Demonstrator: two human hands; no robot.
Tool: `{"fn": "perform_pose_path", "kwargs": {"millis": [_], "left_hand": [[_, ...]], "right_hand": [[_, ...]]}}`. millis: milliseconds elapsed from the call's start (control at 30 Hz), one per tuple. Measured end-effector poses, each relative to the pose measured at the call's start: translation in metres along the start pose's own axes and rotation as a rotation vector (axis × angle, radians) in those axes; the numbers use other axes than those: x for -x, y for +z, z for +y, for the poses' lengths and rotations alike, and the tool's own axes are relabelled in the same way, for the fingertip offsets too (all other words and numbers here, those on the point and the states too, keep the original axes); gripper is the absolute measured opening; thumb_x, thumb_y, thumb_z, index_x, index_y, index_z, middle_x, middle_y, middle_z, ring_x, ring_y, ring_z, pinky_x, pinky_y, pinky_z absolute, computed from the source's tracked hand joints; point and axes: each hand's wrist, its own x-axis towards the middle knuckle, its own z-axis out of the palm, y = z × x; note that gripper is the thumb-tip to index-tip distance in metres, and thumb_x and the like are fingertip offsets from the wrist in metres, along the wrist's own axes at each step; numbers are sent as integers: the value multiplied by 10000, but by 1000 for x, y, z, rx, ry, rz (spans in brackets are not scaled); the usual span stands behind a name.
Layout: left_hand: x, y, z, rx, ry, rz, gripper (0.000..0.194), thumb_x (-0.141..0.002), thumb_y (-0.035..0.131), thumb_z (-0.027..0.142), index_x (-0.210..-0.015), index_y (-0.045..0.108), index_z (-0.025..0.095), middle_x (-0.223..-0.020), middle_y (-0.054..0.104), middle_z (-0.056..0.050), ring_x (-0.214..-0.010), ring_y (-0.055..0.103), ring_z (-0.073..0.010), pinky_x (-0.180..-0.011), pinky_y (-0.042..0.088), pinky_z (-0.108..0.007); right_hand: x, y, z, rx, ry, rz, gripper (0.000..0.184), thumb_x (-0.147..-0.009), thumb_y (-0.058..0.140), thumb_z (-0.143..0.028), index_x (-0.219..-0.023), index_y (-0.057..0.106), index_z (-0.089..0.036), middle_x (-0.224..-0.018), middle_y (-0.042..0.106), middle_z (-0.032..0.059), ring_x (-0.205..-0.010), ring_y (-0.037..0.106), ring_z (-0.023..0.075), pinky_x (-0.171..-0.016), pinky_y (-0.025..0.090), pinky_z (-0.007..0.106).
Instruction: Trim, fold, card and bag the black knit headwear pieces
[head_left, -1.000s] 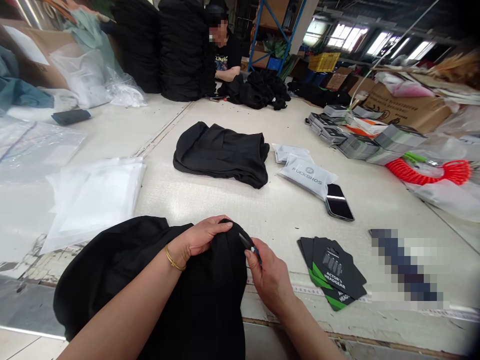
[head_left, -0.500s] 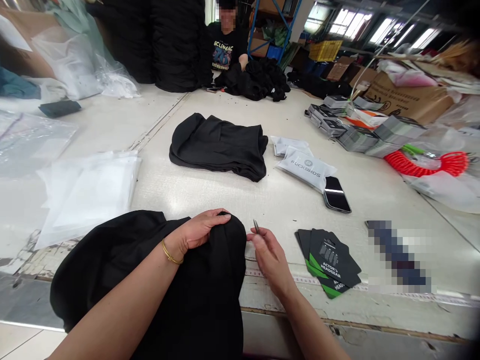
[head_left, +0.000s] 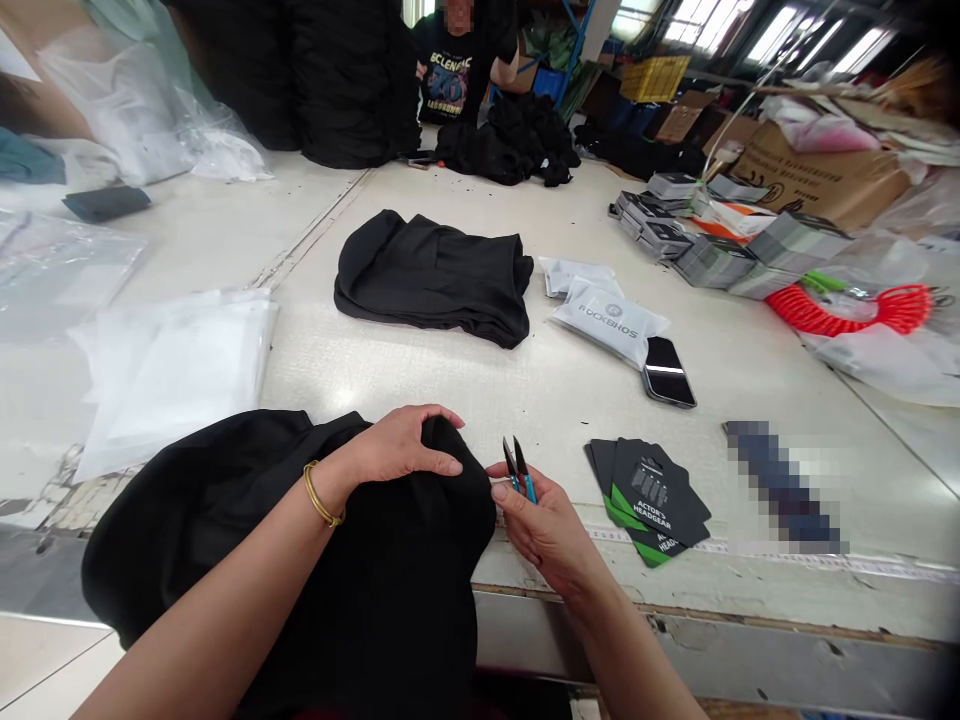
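Black fabric (head_left: pixel 375 590) drapes over the table's front edge, bunched towards the left. My left hand (head_left: pixel 409 447) grips its upper part, thumb on top and fingers behind the cloth. In my right hand (head_left: pixel 544 525) are thread snips (head_left: pixel 517 470) with blue handles, their dark blades pointing up and slightly apart. The thumb and forefinger of that hand are at the right edge of the fabric; whether they pinch it I cannot tell. Beyond both hands lies a folded stack of black garments (head_left: pixel 435 280).
Black-and-green cards (head_left: pixel 652 500) lie right of my right hand. Behind them are a phone (head_left: pixel 667 372) and white packets (head_left: pixel 607 320). Clear plastic bags (head_left: pixel 180 370) lie at left. Stacked boxes (head_left: pixel 716 262) and a red coiled hose (head_left: pixel 825 310) sit far right. A person (head_left: pixel 457 70) stands opposite.
The snips have turned so both blades show, spread apart. My left thumb has shifted down on the fabric. The view has tilted slightly downward, and the person opposite has moved an arm.
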Motion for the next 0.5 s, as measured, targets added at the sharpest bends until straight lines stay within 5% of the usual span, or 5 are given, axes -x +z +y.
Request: {"fn": "perform_pose_path", "kwargs": {"millis": [100, 233, 367, 500], "left_hand": [[1, -1, -1, -47, -18, -21, 405, -678, 652, 338, -1057, 589, 209, -867, 649, -8, -781, 594, -196, -701, 457, -304], [12, 0, 4, -339, 7, 171, 384, -683, 563, 215, -1066, 585, 231, -1007, 624, -23, -879, 578, -208, -794, 437, -333], [34, -6, 8, -465, -40, 266, 325, -701, 514, 211, -1011, 611, 235, -987, 633, -24, -871, 583, -210, -799, 435, -334], [50, -16, 4, -254, -123, 272, 290, -725, 493, 211, -981, 629, 227, -945, 657, -17, -868, 599, -198, -777, 447, -308]], "right_hand": [[6, -1, 9, 36, -26, 11, 384, -649, 751, -292, -961, 561, -175, -604, 524, -75, -423, 376, 30, -400, 292, 172], [11, -2, 17, 78, -93, 95, 335, -652, 743, -254, -934, 583, -173, -656, 583, -40, -612, 526, 98, -603, 422, 232], [13, 0, 14, 51, -78, 187, 371, -646, 751, -299, -947, 570, -180, -660, 583, -49, -414, 397, 36, -401, 298, 194], [11, 1, 15, 9, -82, 200, 386, -659, 748, -345, -949, 550, -182, -657, 564, -64, -315, 242, -9, -310, 142, 188]]}}
